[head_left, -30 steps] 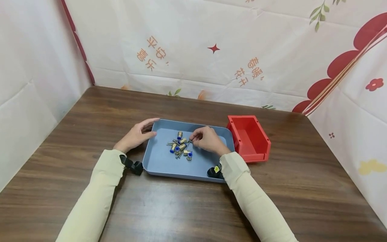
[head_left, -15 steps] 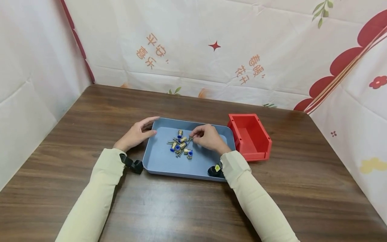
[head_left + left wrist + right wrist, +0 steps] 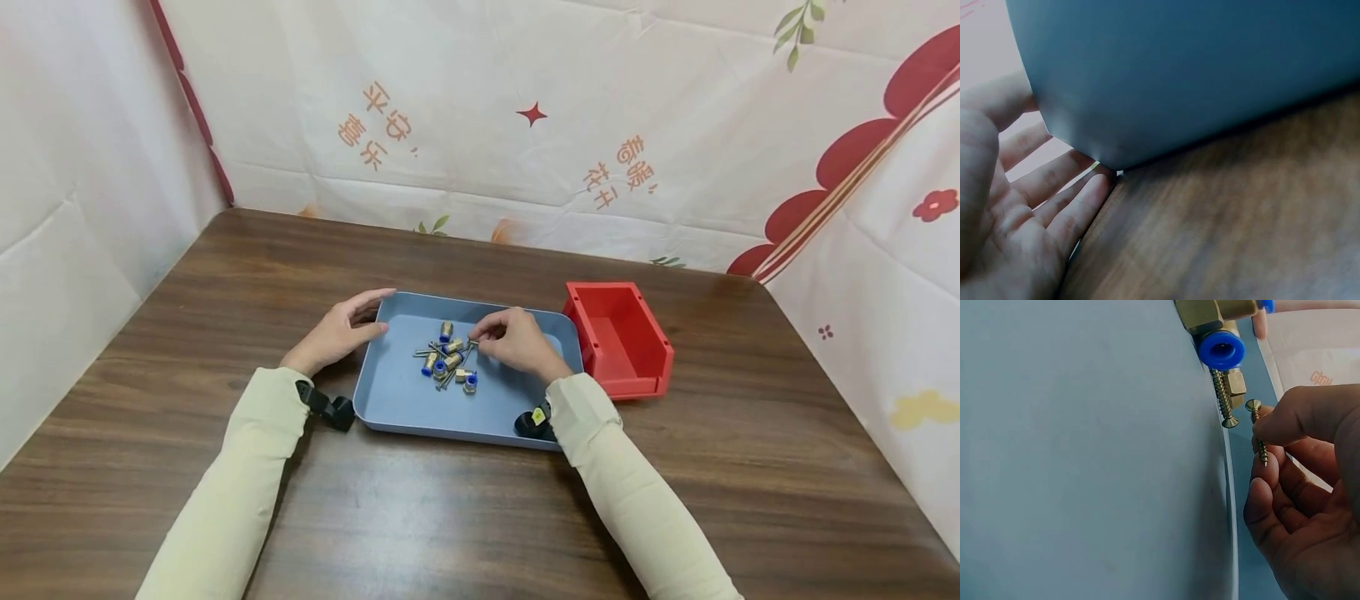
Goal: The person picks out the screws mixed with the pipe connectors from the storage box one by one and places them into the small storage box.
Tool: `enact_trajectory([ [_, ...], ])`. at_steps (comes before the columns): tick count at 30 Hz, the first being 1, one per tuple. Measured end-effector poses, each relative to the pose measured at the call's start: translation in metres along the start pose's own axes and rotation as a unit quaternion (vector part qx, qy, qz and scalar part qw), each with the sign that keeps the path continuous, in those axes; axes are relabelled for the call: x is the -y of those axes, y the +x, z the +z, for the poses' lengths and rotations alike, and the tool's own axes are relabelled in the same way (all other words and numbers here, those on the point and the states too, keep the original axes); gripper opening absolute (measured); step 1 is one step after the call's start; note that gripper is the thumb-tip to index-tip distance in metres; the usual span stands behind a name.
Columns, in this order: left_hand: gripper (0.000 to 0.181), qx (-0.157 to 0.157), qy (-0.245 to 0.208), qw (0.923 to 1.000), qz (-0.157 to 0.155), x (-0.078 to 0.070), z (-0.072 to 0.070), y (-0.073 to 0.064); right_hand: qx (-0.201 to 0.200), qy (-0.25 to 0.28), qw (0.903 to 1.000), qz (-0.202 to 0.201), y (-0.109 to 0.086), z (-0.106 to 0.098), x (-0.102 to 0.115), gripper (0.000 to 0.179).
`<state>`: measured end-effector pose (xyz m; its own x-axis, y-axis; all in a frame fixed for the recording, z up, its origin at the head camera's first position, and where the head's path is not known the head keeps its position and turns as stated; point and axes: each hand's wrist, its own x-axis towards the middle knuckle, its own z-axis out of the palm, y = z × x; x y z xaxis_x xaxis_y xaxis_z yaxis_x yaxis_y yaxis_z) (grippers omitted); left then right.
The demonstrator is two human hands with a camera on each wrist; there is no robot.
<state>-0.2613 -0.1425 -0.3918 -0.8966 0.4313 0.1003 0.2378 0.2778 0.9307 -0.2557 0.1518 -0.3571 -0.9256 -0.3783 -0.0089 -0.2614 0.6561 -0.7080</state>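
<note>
The right hand (image 3: 517,342) has thumb and forefinger clamped on a screw (image 3: 1255,416) — its flared head sticks out past one side of the thumb, its point past the other. The remaining fingers curl loosely in toward the palm. The screw is over the blue-grey tray (image 3: 405,404), at the right edge of a small pile; whether it touches the pile I cannot tell.

The left hand (image 3: 333,335) is spread at the tray's far left corner, its fingers apart and its thumb at the tray's left side.

In the pile, brass fittings (image 3: 453,362) with blue ends lie among loose screws (image 3: 425,353), some crossing one another. Just beside the tray's right end stands a red bin (image 3: 633,388), its open top facing up. Pale sleeves (image 3: 225,492) cover both arms, and black devices (image 3: 341,414) sit at the wrists. Tray and bin rest on a brown wood-grain table (image 3: 225,283) — behind it hangs a white printed cloth (image 3: 480,150).
</note>
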Motion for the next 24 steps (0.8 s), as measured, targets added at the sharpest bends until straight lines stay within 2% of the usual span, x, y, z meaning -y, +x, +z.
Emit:
enact_trajectory([
  [17, 0.055, 0.004, -0.013, 0.9999, 0.003, 0.001, 0.003, -0.002, -0.035, 0.004, 0.9986, -0.040, -0.001, -0.005, 0.008, 0.012],
  [24, 0.055, 0.004, -0.012, 0.9999, 0.003, -0.002, 0.001, -0.001, -0.044, 0.006, 0.9987, -0.024, -0.006, -0.017, 0.014, 0.014],
])
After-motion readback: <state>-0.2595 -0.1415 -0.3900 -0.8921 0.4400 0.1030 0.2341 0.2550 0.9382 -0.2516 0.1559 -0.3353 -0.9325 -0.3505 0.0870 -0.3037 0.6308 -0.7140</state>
